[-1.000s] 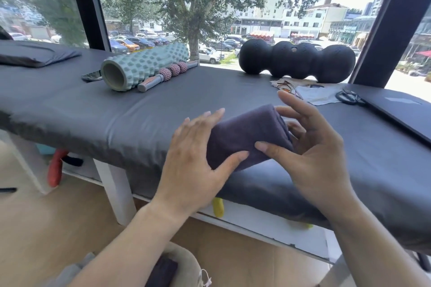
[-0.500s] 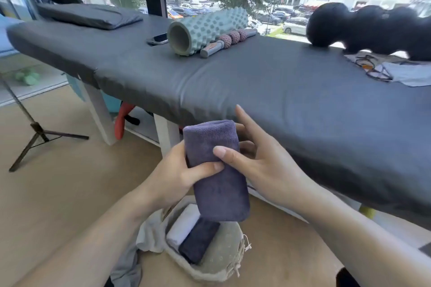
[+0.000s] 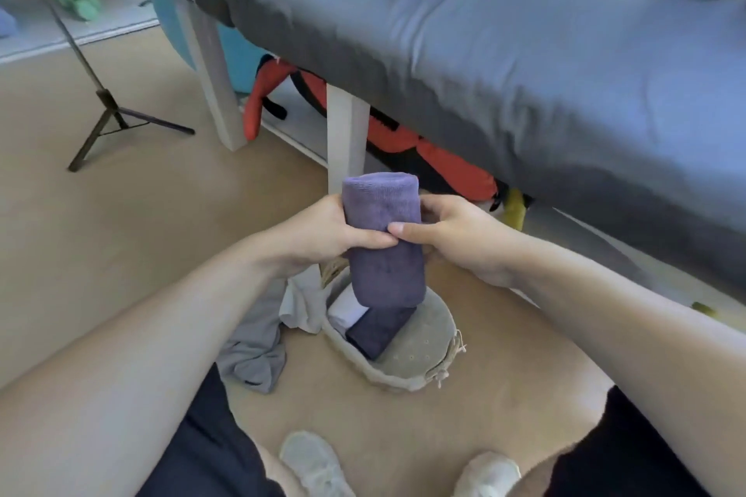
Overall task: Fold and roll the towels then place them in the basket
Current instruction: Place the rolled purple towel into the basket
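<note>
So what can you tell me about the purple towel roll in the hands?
The purple towel roll looks like soft, fuzzy cloth, wound into a thick tube. It stands nearly upright in the air, above the basket on the floor. The left hand and right hand grip its middle from both sides.

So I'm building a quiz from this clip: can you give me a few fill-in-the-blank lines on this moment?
1. Both hands, left hand and right hand, grip a rolled ____ towel.
2. The basket sits on the ____.
3. A white towel and a dark towel lie ____ the basket.

Missing words: purple; floor; inside
</note>
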`<state>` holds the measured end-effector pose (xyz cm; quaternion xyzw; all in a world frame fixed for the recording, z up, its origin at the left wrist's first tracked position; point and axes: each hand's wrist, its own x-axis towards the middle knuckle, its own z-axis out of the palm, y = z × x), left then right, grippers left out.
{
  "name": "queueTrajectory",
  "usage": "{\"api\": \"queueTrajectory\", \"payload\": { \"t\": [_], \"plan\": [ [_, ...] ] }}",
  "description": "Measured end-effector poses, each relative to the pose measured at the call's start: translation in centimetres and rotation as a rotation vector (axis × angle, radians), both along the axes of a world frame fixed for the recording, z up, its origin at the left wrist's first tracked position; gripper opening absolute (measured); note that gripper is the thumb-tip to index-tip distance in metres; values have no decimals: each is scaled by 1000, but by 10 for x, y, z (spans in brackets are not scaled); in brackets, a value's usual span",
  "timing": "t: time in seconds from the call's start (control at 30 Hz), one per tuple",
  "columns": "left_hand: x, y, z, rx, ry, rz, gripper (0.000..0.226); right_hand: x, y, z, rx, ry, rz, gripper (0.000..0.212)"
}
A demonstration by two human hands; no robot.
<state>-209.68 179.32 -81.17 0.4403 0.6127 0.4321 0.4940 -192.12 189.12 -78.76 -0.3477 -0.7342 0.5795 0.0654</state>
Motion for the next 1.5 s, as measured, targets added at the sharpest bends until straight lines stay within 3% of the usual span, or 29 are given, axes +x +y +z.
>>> {"api": "queueTrajectory", "payload": {
  "t": [0.1,0.17,0.23,0.3,0.43,0.57,0.83,1.03,1.3,1.5],
  "plan": [
    [-6,5,-13,-72,144,-20,46,-6,10,-22,96,-21,-30,32],
    [-13,6,-22,-139,407,-93,49,-9,19,-36,208,-83,-13,29],
    [-17,8,-29,-283,692,-198,68,-11,27,-51,328,-193,33,29],
    [-20,11,-33,-439,803,-271,98,-14,36,-69,446,-312,137,30],
    [-20,22,-34,-452,794,-311,97,-20,51,-117,623,-562,487,34],
    [-17,28,-32,-440,790,-324,89,-23,54,-170,656,-778,759,30],
    [-10,39,-43,-503,824,-384,82,-21,43,-228,717,-903,977,29],
    [-7,43,-47,-513,844,-402,76,-22,33,-251,711,-943,996,30],
    [-7,46,-51,-533,840,-407,73,-20,30,-274,674,-1004,989,49],
    [-8,49,-55,-557,848,-430,71,-7,35,-299,728,-927,1002,42]
  ]
}}
